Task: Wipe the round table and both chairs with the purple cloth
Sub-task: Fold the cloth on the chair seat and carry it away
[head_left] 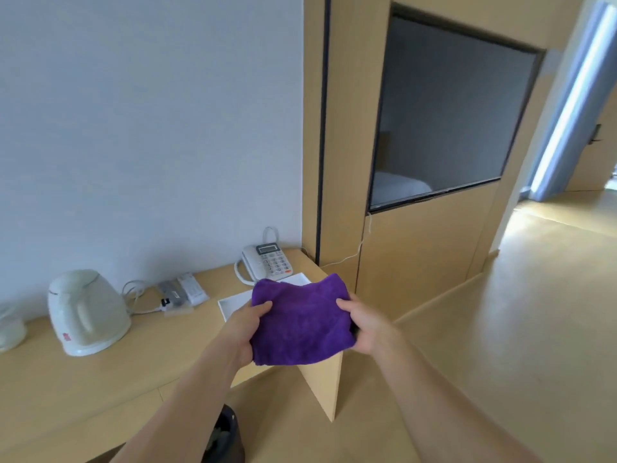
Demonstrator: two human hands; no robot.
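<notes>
A wooden desk runs along the wall, carrying a white kettle and a telephone. Above its end, the folded purple cloth is gripped by 2 hands: left hand and right hand clasp opposite edges.

A wooden desk runs along the white wall. On it a white electric kettle stands toward the left end; right of the kettle lie two remote controls, further right a white telephone by the wall. A white tray sits before the telephone. A dark bin stands below the desk's front edge.
</notes>
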